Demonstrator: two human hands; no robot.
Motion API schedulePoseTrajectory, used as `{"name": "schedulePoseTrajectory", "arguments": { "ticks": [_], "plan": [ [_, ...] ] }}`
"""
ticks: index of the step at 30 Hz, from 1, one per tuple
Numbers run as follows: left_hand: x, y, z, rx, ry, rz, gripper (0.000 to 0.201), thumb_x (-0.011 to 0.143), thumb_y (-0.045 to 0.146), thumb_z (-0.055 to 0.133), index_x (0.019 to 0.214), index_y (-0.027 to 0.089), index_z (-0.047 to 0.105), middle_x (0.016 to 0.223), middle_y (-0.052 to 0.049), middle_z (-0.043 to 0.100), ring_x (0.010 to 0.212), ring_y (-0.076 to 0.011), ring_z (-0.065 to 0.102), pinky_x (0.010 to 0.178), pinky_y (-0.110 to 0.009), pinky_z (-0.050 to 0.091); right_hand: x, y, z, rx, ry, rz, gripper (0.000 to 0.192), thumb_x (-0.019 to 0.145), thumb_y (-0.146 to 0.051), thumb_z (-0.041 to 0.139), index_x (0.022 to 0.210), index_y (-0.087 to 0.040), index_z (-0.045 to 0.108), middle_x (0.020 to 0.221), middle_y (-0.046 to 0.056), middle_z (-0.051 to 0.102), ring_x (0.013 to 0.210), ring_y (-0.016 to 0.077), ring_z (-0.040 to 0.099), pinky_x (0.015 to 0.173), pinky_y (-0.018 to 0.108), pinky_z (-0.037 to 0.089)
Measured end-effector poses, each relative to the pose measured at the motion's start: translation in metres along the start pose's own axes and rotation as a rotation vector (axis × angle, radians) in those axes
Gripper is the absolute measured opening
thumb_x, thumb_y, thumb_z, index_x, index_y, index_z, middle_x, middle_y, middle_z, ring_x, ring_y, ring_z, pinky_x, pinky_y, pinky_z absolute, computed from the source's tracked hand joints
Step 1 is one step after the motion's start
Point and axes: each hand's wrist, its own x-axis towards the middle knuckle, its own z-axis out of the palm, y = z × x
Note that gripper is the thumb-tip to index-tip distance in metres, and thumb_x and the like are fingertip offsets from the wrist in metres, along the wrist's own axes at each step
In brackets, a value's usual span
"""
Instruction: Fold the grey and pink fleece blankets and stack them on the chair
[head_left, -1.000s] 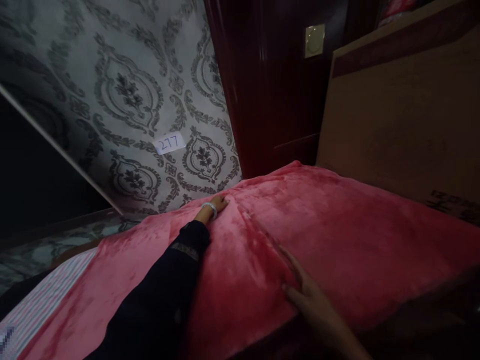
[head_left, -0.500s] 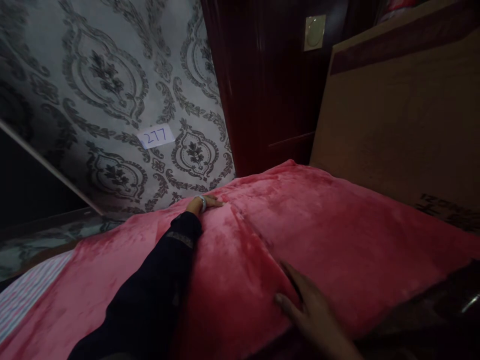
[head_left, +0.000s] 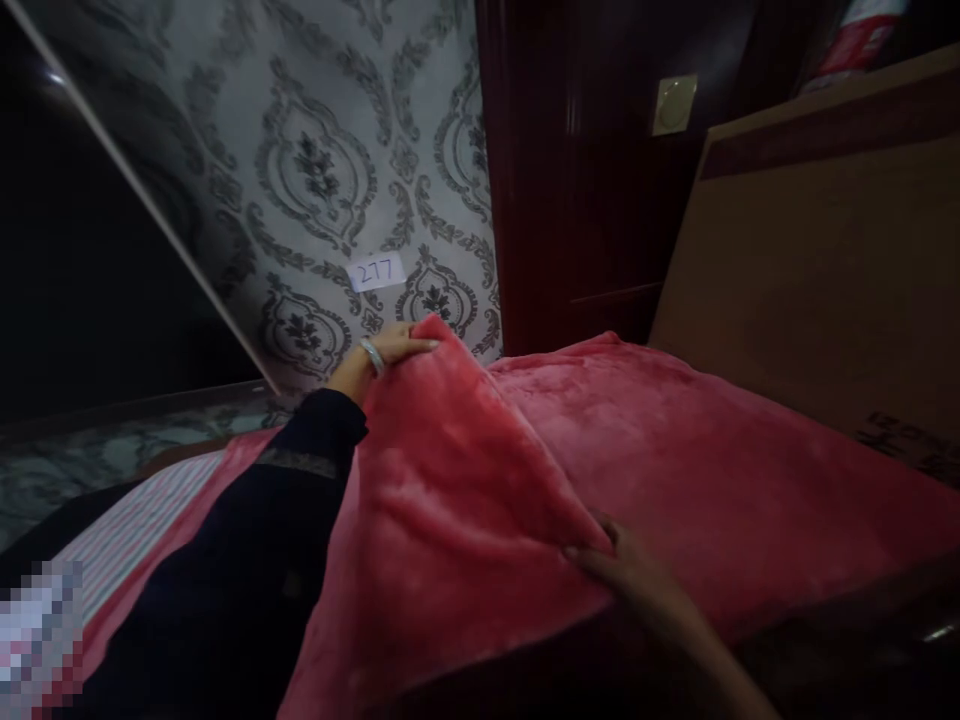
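A plush red-pink blanket (head_left: 712, 460) lies spread across the surface before me, with one layer raised above the rest. My left hand (head_left: 397, 347), wearing a silvery bracelet (head_left: 372, 356) at the wrist, grips the far corner of that raised layer and holds it up off the surface. Lower right, my right hand (head_left: 611, 555) pinches the near end of the same edge between thumb and fingers. The edge runs fairly straight between both hands. A dark sleeve covers my left arm.
Behind stand a patterned wall (head_left: 315, 170) with a paper label (head_left: 377, 271) reading 277 and a dark red wooden panel (head_left: 577, 180). A large cardboard box (head_left: 817, 270) borders the blanket on the right. Striped cloth (head_left: 150, 510) shows at the left.
My left hand has lifted the blanket's far corner up off the surface. My right hand has kept its grip and the edge has risen. The view has shifted left.
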Motion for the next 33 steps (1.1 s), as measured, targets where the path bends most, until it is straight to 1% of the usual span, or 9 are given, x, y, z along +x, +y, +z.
{"name": "schedulePoseTrajectory", "arguments": {
  "ticks": [3,7,12,16,19,22,27,30,33],
  "plan": [
    [-0.032,0.032,-0.062,-0.139,-0.034,0.031,0.034,0.063,0.031,0.089,0.084,0.011,0.071,0.077,-0.006,0.074,0.076,-0.0231,0.070,0.081,-0.046,0.061,0.001,-0.040,-0.013,-0.088,0.090,-0.205,0.025,0.065,-0.039,0.070,0.086,-0.026,0.074,0.085,0.004,0.077,0.082,0.0311,0.072,0.072,0.044,0.060],
    [-0.072,0.051,-0.126,-0.254,0.143,0.135,0.033,0.063,0.026,0.089,0.085,0.010,0.070,0.079,-0.006,0.072,0.081,-0.0244,0.072,0.084,-0.045,0.061,0.035,-0.100,-0.029,-0.308,0.268,-0.492,0.029,0.066,-0.037,0.072,0.093,-0.025,0.074,0.085,0.004,0.074,0.074,0.0259,0.067,0.069,0.041,0.057],
    [-0.094,0.045,-0.149,-0.359,0.391,0.245,0.036,0.061,0.019,0.088,0.089,0.013,0.068,0.082,-0.003,0.071,0.089,-0.0229,0.071,0.091,-0.042,0.059,0.105,-0.174,-0.027,-0.499,0.463,-0.698,0.030,0.065,-0.022,0.066,0.094,-0.019,0.073,0.090,0.006,0.071,0.088,0.0261,0.065,0.086,0.045,0.053],
    [-0.118,0.038,-0.154,-0.379,0.488,0.407,0.041,0.060,0.027,0.090,0.091,0.016,0.066,0.087,-0.001,0.070,0.092,-0.0187,0.067,0.099,-0.039,0.054,0.111,-0.208,-0.023,-0.604,0.586,-0.922,0.035,0.070,-0.016,0.056,0.101,-0.016,0.071,0.096,0.008,0.066,0.092,0.0234,0.062,0.088,0.042,0.051],
    [-0.171,0.004,-0.145,-0.156,0.442,0.458,0.052,0.064,0.035,0.087,0.107,0.018,0.063,0.101,-0.002,0.068,0.095,-0.0189,0.062,0.098,-0.041,0.053,0.080,-0.172,-0.022,-0.748,0.613,-1.082,0.039,0.071,-0.014,0.053,0.107,-0.020,0.068,0.105,0.013,0.064,0.102,0.0281,0.059,0.092,0.046,0.048],
    [-0.247,-0.062,-0.108,0.208,0.387,0.424,0.052,0.067,0.037,0.080,0.112,0.024,0.058,0.112,-0.006,0.065,0.101,-0.0258,0.061,0.095,-0.046,0.052,0.041,-0.077,-0.019,-0.932,0.573,-1.036,0.043,0.073,-0.014,0.055,0.112,-0.029,0.064,0.110,0.013,0.064,0.104,0.0332,0.057,0.092,0.052,0.048],
    [-0.351,-0.154,-0.026,0.422,0.018,0.269,0.020,0.079,0.024,0.054,0.098,0.024,0.060,0.105,-0.010,0.066,0.104,-0.0272,0.062,0.094,-0.046,0.053,-0.011,0.067,-0.005,-0.962,0.261,-0.926,0.040,0.076,-0.010,0.051,0.111,-0.025,0.064,0.101,0.011,0.064,0.098,0.0301,0.062,0.083,0.047,0.053],
    [-0.370,-0.164,-0.009,0.494,0.036,0.243,0.026,0.079,0.018,0.051,0.103,0.021,0.061,0.113,-0.013,0.064,0.113,-0.0276,0.059,0.099,-0.046,0.051,-0.024,0.089,-0.003,-0.952,0.244,-0.831,0.038,0.082,-0.014,0.050,0.116,-0.022,0.064,0.107,0.012,0.063,0.105,0.0307,0.061,0.089,0.050,0.053],
    [-0.373,-0.154,-0.020,0.497,0.002,0.223,0.032,0.079,0.017,0.052,0.109,0.021,0.061,0.120,-0.013,0.064,0.117,-0.0272,0.060,0.103,-0.046,0.050,-0.032,0.078,-0.008,-0.935,0.196,-0.796,0.039,0.085,-0.020,0.053,0.122,-0.022,0.064,0.113,0.013,0.064,0.110,0.0320,0.060,0.093,0.051,0.052]
  ]
}}
